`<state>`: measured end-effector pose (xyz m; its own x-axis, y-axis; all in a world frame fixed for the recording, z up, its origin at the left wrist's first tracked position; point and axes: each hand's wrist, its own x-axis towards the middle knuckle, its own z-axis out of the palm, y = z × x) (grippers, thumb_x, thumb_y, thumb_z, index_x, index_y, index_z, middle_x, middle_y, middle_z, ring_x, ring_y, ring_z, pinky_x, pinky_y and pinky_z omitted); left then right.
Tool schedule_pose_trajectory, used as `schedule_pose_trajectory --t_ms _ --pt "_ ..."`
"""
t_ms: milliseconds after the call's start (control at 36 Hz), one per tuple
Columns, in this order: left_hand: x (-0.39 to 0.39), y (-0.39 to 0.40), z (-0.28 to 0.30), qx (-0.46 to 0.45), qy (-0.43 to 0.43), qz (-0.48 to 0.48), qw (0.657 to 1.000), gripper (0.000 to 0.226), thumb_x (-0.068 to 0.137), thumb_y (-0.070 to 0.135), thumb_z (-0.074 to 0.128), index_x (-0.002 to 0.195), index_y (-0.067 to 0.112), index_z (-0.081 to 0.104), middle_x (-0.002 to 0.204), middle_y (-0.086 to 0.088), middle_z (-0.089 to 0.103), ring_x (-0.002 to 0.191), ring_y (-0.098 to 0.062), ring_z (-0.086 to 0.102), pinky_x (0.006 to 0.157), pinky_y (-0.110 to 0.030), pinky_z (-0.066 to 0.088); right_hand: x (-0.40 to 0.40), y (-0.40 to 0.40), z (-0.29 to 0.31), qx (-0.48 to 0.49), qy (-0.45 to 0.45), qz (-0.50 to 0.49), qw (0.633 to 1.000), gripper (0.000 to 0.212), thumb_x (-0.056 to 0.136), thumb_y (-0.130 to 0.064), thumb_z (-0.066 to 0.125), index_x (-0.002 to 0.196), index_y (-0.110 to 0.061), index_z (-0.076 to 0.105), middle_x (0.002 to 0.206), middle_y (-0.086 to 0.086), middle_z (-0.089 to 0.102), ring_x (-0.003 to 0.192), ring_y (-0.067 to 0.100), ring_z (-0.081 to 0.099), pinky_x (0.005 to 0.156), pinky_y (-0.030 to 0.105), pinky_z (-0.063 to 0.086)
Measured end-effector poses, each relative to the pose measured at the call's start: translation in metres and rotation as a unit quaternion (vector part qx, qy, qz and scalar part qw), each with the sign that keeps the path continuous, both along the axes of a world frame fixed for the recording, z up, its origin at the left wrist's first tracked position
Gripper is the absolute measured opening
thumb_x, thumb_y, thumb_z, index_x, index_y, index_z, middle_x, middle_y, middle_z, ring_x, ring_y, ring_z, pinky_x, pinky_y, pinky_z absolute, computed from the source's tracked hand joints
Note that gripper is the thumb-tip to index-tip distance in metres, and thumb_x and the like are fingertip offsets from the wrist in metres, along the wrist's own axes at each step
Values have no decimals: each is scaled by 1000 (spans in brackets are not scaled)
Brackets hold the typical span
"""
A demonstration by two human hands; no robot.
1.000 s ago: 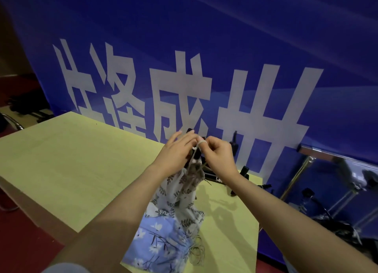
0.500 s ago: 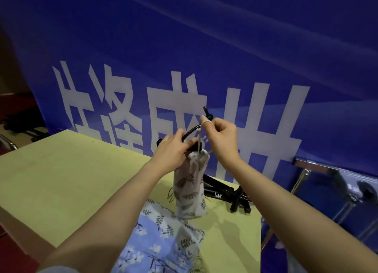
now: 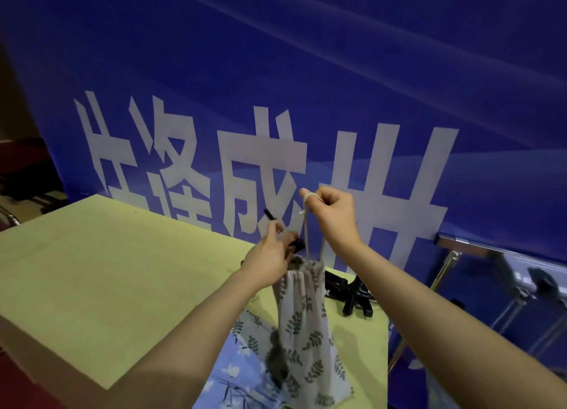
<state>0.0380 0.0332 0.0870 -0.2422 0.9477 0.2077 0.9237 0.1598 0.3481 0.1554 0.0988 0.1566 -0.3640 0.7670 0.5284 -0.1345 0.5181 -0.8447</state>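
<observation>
1. Drawstring pouch (image 3: 306,332), a soft beige cloth bag printed with dark green leaf sprigs, is hanging upright over the near right corner of the tabletop (image 3: 107,270), its mouth puckering into fine gathers.
2. The right hand (image 3: 334,215) is closing on the thin pale cord (image 3: 306,234), which is looping round the raised forefinger and running down in 2 taut strands to the pouch's mouth.
3. The left hand (image 3: 270,258) is gripping the gathered mouth from the left, its fingers curling round a slim black rod (image 3: 270,215) that is sticking up and leftward from the hand; what it is I cannot tell.
4. The pouch's flared lower end is overlapping a blue floral cloth (image 3: 236,375) lying flat on the tabletop; whether the 2 are touching is unclear.
5. The tabletop is showing a smooth, pale yellow-green surface with a thick squared edge.
6. A black jointed object (image 3: 352,292) is lying just behind the pouch, in front of a smooth blue banner (image 3: 306,71) bearing large white characters.
</observation>
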Motion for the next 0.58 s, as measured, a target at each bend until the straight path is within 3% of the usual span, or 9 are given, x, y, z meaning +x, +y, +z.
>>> schedule_pose_trajectory --t_ms 28,111,194,250,306,361,472,583 --pt "-2 0 -4 -12 -3 -7 1000 37 94 12 45 127 26 37 139 -5 24 75 -32 56 60 -44 47 0 0 0 -3 3 2 1000 41 90 -13 61 52 -7 47 42 -12 40 43 2 35 63 17 47" --pt "-2 -2 -8 -24 -40 -25 999 50 90 -1 43 131 27 41 144 1 35 104 -32 56 75 -46 51 0 -3 1 -3 3 5 1000 39 90 -13 62 56 4 52 49 2 43 48 8 39 67 23 49" --pt "3 -2 -6 15 -96 -49 994 35 97 11 39 126 28 48 135 6 47 115 -26 53 87 -45 48 0 -4 3 5 0 -5 1000 38 90 -12 62 55 0 52 46 -3 42 46 6 38 62 21 48" --pt "7 -1 -1 9 -108 -70 992 30 99 23 36 124 30 50 135 9 46 118 -22 50 90 -44 46 0 -3 4 10 3 -7 1000 38 90 -12 62 55 2 53 49 4 44 48 11 40 63 30 52" --pt "10 -1 2 2 -72 -94 993 32 98 30 36 127 33 48 138 10 42 119 -23 47 89 -43 47 0 -2 7 11 8 -5 1000 41 90 -13 62 56 7 51 51 11 44 52 20 43 67 46 54" --pt "15 -2 6 -1 -19 -100 995 37 96 41 39 132 35 44 142 10 37 122 -25 43 87 -39 47 0 -2 9 16 3 -8 1000 42 90 -14 62 56 9 50 51 12 44 53 25 45 68 52 54" --pt "31 0 19 -39 27 -77 996 64 87 70 30 141 36 31 148 12 28 128 -28 35 88 -39 46 3 -8 21 34 4 -16 999 38 91 -15 61 56 -3 52 51 6 47 57 26 50 70 43 54" --pt "40 7 23 -98 47 -46 993 67 88 71 18 146 38 16 152 7 22 131 -38 29 97 -43 43 6 -11 33 53 12 -21 998 37 91 -15 61 56 -6 52 48 -5 48 57 26 52 68 40 55"
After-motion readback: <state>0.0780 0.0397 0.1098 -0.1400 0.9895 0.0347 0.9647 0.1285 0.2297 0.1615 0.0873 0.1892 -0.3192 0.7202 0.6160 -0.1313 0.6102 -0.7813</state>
